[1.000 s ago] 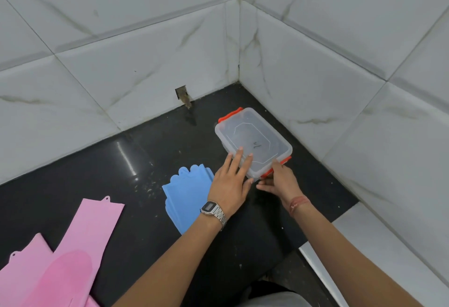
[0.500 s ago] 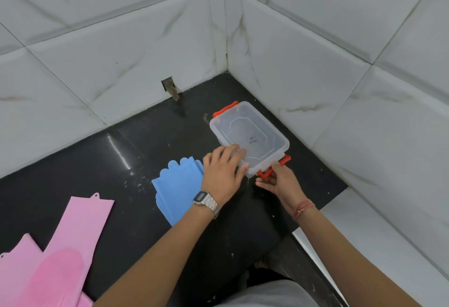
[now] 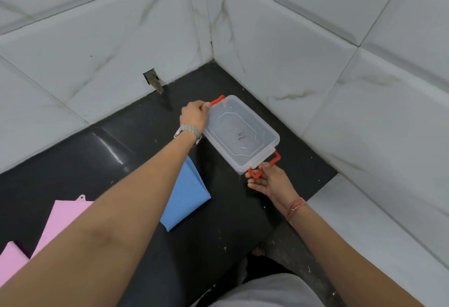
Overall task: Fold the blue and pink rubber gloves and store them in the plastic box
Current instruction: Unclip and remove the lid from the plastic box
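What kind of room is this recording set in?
Probably a kitchen or utility corner: a polished black stone counter runs into a corner of white marble-look wall tiles, with a small cut-out low in the tiles. Nothing more specific shows.

Clear plastic box (image 3: 241,134), seemingly glossy.

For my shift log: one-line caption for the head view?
Left hand and right hand grip the plastic box by its red latches; blue gloves wait folded.
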Motion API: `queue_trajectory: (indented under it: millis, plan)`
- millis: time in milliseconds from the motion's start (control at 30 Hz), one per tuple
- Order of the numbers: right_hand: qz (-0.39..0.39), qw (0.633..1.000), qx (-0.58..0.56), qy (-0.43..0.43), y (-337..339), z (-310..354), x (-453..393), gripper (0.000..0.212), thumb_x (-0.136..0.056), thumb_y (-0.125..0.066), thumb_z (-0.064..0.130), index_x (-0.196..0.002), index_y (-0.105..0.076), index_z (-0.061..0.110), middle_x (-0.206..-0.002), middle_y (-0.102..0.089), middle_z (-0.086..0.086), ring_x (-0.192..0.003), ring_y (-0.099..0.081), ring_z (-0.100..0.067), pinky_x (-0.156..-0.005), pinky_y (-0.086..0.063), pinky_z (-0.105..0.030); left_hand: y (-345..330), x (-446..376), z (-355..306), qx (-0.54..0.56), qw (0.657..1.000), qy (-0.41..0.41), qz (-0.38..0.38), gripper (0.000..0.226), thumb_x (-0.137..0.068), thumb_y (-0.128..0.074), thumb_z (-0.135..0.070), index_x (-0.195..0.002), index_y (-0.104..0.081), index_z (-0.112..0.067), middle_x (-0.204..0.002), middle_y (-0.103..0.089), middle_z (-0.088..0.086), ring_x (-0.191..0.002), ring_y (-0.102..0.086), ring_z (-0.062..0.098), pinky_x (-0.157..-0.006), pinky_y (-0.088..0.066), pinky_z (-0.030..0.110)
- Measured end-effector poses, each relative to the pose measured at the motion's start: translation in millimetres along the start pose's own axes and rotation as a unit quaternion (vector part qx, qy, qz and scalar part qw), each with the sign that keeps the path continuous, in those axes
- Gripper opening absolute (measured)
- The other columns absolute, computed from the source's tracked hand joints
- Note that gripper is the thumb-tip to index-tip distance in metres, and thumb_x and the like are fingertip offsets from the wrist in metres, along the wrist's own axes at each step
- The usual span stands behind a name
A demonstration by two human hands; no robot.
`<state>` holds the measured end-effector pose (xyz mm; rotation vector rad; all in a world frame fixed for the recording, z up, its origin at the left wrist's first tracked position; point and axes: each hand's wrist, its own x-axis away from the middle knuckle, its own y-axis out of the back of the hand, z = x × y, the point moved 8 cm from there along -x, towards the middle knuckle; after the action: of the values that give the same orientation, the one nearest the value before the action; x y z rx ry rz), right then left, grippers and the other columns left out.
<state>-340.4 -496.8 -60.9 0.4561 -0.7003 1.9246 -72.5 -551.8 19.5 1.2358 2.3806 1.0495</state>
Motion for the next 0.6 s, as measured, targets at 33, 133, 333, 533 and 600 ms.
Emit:
queue_trajectory:
  millis: [33,133,333,533,600]
  plan:
    - [0.0,1.0,-0.002,-0.002,0,-1,0,0.035,-0.104,-0.035,0.024,-0.108,-0.061,0.001,-0.081,-0.074,-0.009,-0.07,-0.069,-0.017,-0.063,-0.057,-0.025,0,-3,1,0.006,1.0,0.007,0.004,0.026,-0.096,-0.047,-0.031,-0.093,-0.07,-0.019,-0.089,-0.067,0.005,-0.078,-0.06,0.02,-0.077,-0.045,0.029]
    - [-0.001,1.0,-0.011,-0.005,-2,-1,-1,0.034,-0.104,-0.035,0.022,-0.108,-0.061,0.001,-0.082,-0.072,-0.01,-0.07,-0.068,-0.016,-0.065,-0.058,-0.026,-3,-14,7,0.02,0.999,0.049,0.011,0.028,-0.096,-0.048,-0.035,-0.086,-0.069,-0.018,-0.088,-0.066,0.006,-0.073,-0.057,0.018,-0.08,-0.047,0.034]
    - [-0.014,0.999,-0.038,-0.012,-4,-4,-3,0.032,-0.105,-0.034,0.023,-0.113,-0.059,0.007,-0.083,-0.071,-0.011,-0.069,-0.068,-0.016,-0.065,-0.059,-0.026,-3,-16,19,0.054,0.992,0.113,-0.009,0.029,-0.095,-0.051,-0.024,-0.117,-0.066,-0.012,-0.121,-0.064,0.008,-0.106,-0.059,0.023,-0.095,-0.044,0.033]
    - [-0.017,0.998,-0.054,-0.015,-4,-7,-9,0.029,-0.104,-0.038,0.02,-0.117,-0.059,0.005,-0.086,-0.069,-0.013,-0.069,-0.067,-0.016,-0.064,-0.058,-0.026,-35,67,-74,-0.064,0.98,-0.188,0.022,0.022,-0.086,-0.056,-0.029,-0.105,-0.065,-0.02,-0.108,-0.063,-0.001,-0.098,-0.058,0.019,-0.088,-0.047,0.035]
    - [-0.014,0.998,-0.057,-0.005,-6,-5,-9,0.026,-0.103,-0.039,0.017,-0.111,-0.061,0.005,-0.089,-0.068,-0.014,-0.071,-0.067,-0.018,-0.064,-0.058,-0.026,-63,111,-88,-0.118,0.956,-0.254,0.086,0.026,-0.083,-0.06,-0.038,-0.104,-0.063,-0.021,-0.104,-0.061,-0.003,-0.094,-0.055,0.016,-0.082,-0.046,0.029]
